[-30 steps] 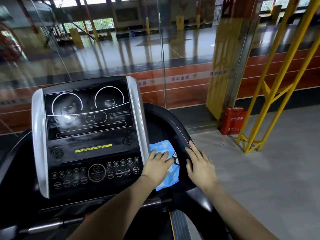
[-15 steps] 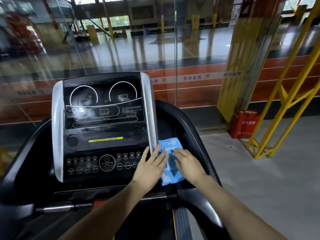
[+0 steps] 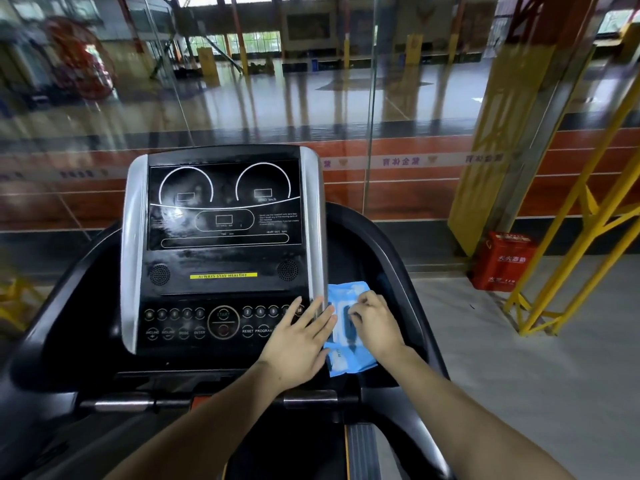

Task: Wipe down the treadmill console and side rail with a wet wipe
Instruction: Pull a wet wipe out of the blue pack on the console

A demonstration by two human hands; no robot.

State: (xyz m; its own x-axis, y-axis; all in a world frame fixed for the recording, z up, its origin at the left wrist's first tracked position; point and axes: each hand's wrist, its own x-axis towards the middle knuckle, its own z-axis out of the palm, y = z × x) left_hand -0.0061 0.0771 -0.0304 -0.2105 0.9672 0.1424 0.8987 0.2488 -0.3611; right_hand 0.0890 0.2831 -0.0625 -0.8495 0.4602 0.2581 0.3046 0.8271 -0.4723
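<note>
The black treadmill console (image 3: 221, 258) with silver side strips fills the middle of the view. A blue wet-wipe pack (image 3: 346, 362) lies in the tray to its right, inside the black side rail (image 3: 391, 258). My left hand (image 3: 298, 341) lies flat with straight fingers, pressing the pack's left edge beside the console buttons. My right hand (image 3: 375, 323) rests on top of the pack with curled fingertips pinching at its dark lid flap. No loose wipe shows.
A glass wall (image 3: 277, 98) stands just beyond the console. To the right are a yellow pillar (image 3: 491, 150), a red box (image 3: 502, 265) on the grey floor and a yellow steel frame (image 3: 571, 244). A metal crossbar (image 3: 121, 405) runs below the console.
My right hand came off the side rail onto the pack's top and now pinches at the flap. My left hand shifted to the pack's left edge. The camera turned right.
</note>
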